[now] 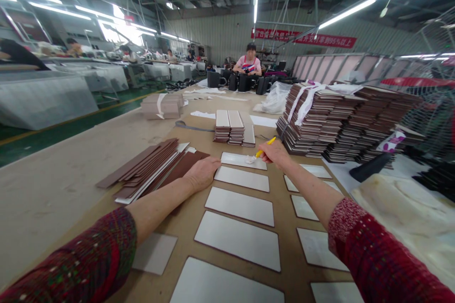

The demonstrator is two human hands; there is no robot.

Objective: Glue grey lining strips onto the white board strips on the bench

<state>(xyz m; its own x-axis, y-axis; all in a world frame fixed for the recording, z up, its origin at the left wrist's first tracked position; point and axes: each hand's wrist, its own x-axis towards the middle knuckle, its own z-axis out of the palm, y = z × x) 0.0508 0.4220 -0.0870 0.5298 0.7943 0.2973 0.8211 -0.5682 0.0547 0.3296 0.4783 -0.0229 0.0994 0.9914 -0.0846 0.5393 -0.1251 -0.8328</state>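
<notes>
My right hand (pixel 273 152) is closed round a yellow-handled brush (pixel 259 154). Its whitish tip, which looks like bristles with paste, touches the farthest white panel (pixel 232 157) of the middle row. At that panel's left end rests my left hand (pixel 205 172), fingers low and extended against its edge, grasping nothing that I can see. Toward me, more white rectangular panels (pixel 240 204) with dark edges lie spaced out in a line. A second line of panels (pixel 314 170) runs under and beyond my right forearm. Left of my left hand is a fanned pile of brown strips (pixel 149 163).
Small stacks of panels (pixel 229 128) stand just ahead. Tall brown stacks (pixel 320 113) rise at the right, near a fan guard (pixel 433 109) and a whitish crumpled sheet (pixel 408 208). Banded grey-brown pieces (pixel 161 105) lie at the left. A co-worker (pixel 249 64) sits behind black bags (pixel 245 82).
</notes>
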